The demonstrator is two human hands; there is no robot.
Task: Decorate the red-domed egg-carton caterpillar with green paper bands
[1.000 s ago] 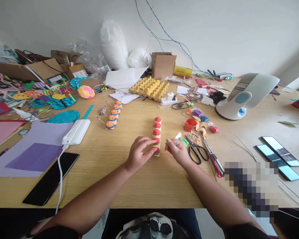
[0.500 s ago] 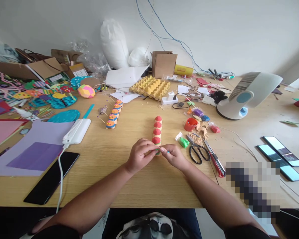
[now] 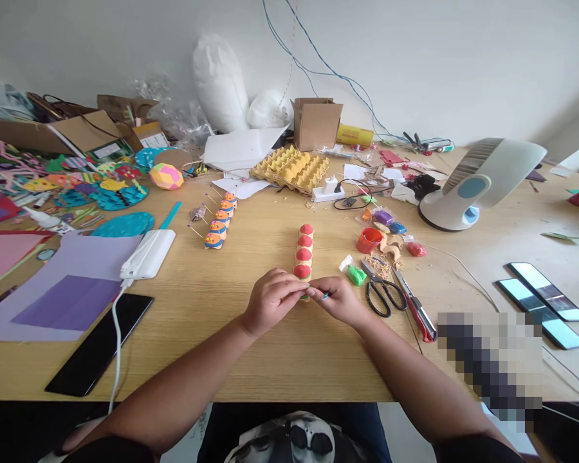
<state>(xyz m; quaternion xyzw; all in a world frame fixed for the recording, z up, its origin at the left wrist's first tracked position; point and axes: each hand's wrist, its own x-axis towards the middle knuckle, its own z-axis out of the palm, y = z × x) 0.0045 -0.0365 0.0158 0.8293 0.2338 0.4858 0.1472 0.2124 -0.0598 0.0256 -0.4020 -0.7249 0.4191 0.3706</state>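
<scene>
A strip of egg-carton cups (image 3: pixel 304 243) stands on the table in front of me, its domes topped with red. Green modelling clay (image 3: pixel 303 296) shows at its near end, between my fingertips. My left hand (image 3: pixel 273 297) is closed in a pinch on the green clay. From the other side my right hand (image 3: pixel 336 298) pinches at the same spot, thumb and forefinger together, with a small blue bit showing at its fingers. My fingers hide most of the near cup. A packet of green clay (image 3: pixel 355 274) lies right of the strip.
Black-handled scissors (image 3: pixel 386 297) and a red cutter (image 3: pixel 421 316) lie right of my hands, near a red cup (image 3: pixel 369 240). A finished-looking orange-and-blue caterpillar (image 3: pixel 220 222) stands back left. A power bank (image 3: pixel 149 254) and phone (image 3: pixel 99 344) lie left; a white fan (image 3: pixel 473 186) stands right.
Both hands stay at the near end of the strip. My right fingers have shifted slightly, so the blue bit shows more clearly.
</scene>
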